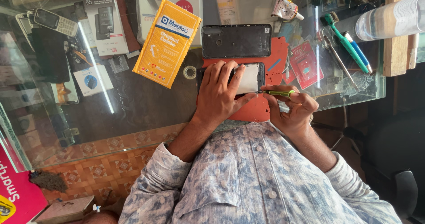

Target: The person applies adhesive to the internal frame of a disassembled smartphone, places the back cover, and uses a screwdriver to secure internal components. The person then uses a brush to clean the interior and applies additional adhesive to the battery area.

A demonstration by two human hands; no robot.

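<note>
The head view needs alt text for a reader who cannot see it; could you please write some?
A person's left hand presses down on an opened phone on a red mat, while the right hand works a green-handled screwdriver at its edge. A phone back cover and a yellow box lie on the glass counter.

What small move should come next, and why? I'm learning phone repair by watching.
Probably a slow turn of the green screwdriver by the right hand. Its tip sits at the edge of the opened phone, which the left hand presses flat on the red mat. The removed back cover lies beyond.
</note>
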